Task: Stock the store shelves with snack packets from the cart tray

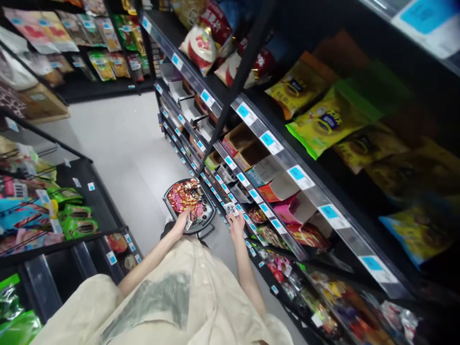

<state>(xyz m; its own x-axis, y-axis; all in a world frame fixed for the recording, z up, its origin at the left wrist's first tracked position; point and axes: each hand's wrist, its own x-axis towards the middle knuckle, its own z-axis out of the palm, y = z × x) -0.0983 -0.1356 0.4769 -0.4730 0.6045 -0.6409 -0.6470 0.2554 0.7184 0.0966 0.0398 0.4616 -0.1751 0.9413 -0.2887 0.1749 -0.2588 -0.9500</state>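
A black shopping basket full of small snack packets, mostly red and pink, is low in front of me. My left hand is at its near side, fingers closed by a small pale item that I cannot make out. To the right, my right hand reaches to the lower shelves, its fingers closed on a small white and dark packet. Beside that packet are shelf price tags and open display boxes. Both hands look small from up here, so finger detail is limited.
Tall black shelving slopes along my right side, with yellow snack bags on top and open cartons below. Another shelf with green and blue bags stands on the left. Grey floor runs between them toward a far rack.
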